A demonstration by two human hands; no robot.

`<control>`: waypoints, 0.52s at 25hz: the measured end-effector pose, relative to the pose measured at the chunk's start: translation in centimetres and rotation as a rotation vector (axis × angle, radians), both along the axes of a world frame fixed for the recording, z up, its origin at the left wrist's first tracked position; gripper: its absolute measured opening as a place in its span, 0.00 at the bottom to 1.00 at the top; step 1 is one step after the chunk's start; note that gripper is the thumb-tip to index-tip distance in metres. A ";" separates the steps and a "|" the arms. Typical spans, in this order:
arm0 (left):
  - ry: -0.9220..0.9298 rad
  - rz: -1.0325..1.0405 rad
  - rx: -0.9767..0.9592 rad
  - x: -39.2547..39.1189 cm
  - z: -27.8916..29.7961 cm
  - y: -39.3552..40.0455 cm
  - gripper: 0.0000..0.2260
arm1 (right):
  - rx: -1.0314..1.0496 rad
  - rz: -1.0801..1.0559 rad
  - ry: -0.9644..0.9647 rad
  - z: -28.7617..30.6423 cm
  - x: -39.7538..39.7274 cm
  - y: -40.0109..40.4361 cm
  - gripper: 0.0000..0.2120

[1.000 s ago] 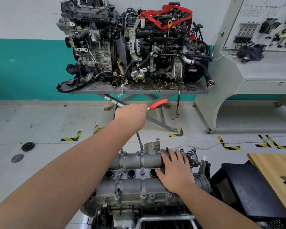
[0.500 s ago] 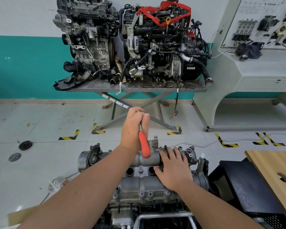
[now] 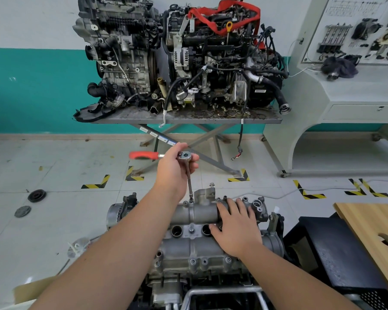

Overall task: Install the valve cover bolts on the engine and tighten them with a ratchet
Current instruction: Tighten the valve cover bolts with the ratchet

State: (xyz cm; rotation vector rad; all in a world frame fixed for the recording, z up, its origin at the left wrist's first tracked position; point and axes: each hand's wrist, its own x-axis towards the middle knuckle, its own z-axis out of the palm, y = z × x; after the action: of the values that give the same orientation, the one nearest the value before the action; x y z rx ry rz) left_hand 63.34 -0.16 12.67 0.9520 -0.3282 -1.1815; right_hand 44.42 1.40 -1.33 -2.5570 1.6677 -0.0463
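Observation:
The grey aluminium valve cover (image 3: 195, 247) tops the engine in front of me, with bolt heads along its edges. My left hand (image 3: 174, 168) grips the head of a ratchet (image 3: 184, 155) whose red handle (image 3: 143, 155) points left. A long extension (image 3: 189, 182) runs down from the ratchet to a bolt (image 3: 191, 200) at the cover's far edge. My right hand (image 3: 235, 227) lies flat on the right part of the cover, fingers spread.
Two engines (image 3: 182, 54) sit on a scissor-lift table (image 3: 188, 118) by the teal wall. A white training console (image 3: 345, 86) stands right. A wooden tabletop (image 3: 374, 233) and black stand (image 3: 336, 253) are at my right. Two round discs (image 3: 29, 202) lie on the floor left.
The red handle has swung from pointing right, through pointing toward me, to pointing left. My left hand stays at the ratchet head; my right hand stays on the cover.

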 end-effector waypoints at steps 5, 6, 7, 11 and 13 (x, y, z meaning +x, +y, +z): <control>-0.392 -0.252 0.277 2.2 2.4 -0.7 0.04 | 0.009 -0.003 -0.009 0.0 0.0 0.0 0.34; -0.565 -0.345 0.335 2.7 3.1 -0.7 0.05 | 0.010 -0.004 -0.009 0.0 0.0 0.0 0.34; -0.732 -0.424 0.391 3.1 3.8 -0.8 0.06 | 0.011 -0.004 -0.008 0.0 0.0 0.0 0.34; -1.443 -0.582 0.467 3.0 5.9 -1.9 0.05 | 0.006 0.000 -0.003 0.1 0.0 0.1 0.34; -1.881 -0.603 0.451 2.4 6.3 -2.6 0.06 | -0.001 0.002 -0.002 0.1 0.0 0.1 0.34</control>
State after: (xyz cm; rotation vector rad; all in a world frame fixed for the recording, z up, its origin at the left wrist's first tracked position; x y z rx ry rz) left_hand 65.69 -2.74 18.93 2.2744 -1.9805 -0.4642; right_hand 44.42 1.47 -1.21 -2.5584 1.6653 -0.0505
